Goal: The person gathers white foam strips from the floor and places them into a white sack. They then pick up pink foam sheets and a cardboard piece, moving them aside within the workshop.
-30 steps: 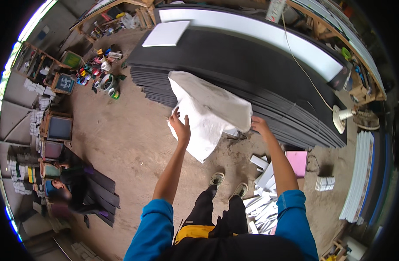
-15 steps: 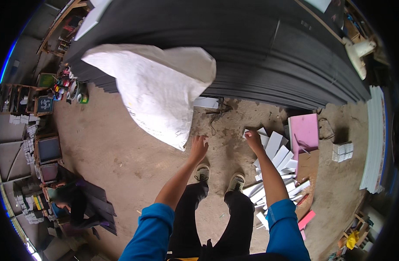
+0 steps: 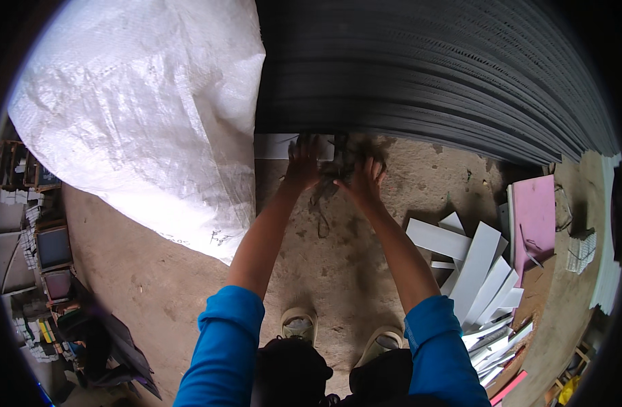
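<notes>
Both arms in blue sleeves reach down to the dirt floor at the foot of a tall stack of dark grey sheets (image 3: pixel 446 74). My left hand (image 3: pixel 303 163) and my right hand (image 3: pixel 362 178) are close together, fingers curled around a clump of dark, stringy scraps (image 3: pixel 332 178) at the stack's lower edge. A white strip (image 3: pixel 273 146) lies flat under the stack just left of my hands. A large white woven sack (image 3: pixel 148 115) hangs over the stack's left side, apart from both hands.
A heap of white offcut strips (image 3: pixel 473 264) lies on the ground to the right, with a pink board (image 3: pixel 534 217) beyond it. Shelves and boxes (image 3: pixel 39 237) stand far left. My shoes (image 3: pixel 301 325) are on the dirt floor below.
I have bent much closer to the floor. Both hands left the white sack, which now rests on the stack, and came together on the dark scraps at the stack's base.
</notes>
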`<state>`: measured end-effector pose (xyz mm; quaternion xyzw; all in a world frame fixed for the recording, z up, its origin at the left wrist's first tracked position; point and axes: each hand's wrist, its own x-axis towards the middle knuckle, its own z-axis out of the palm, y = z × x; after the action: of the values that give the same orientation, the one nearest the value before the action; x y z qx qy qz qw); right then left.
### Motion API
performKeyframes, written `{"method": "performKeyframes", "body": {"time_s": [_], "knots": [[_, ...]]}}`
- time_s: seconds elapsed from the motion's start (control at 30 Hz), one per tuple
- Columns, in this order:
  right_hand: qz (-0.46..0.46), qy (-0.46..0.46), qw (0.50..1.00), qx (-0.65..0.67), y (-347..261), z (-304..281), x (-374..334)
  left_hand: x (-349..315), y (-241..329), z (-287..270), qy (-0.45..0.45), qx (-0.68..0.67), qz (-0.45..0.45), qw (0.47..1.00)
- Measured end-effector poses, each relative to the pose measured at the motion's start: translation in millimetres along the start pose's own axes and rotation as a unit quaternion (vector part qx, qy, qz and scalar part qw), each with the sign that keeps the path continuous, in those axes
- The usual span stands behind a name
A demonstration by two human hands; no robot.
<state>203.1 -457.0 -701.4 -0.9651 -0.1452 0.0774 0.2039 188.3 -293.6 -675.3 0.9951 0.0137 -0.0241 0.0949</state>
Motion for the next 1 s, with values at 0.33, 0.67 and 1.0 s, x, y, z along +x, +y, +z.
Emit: {"method": "performKeyframes", "body": {"time_s": [0.33,0.67,1.0], "knots": [[-0.026,0.100,0.968,0.230,2,-6,6,17,-36,2,0.038,0.019,0.112,0.993],[0.047,0.191,0.951,0.240,64,-92,-70,-7,46,-39,0.196,0.023,0.203,0.959],[0.083,0.258,0.929,0.250,153,-213,-181,-28,312,-85,-0.046,-0.594,0.213,0.774]]}}
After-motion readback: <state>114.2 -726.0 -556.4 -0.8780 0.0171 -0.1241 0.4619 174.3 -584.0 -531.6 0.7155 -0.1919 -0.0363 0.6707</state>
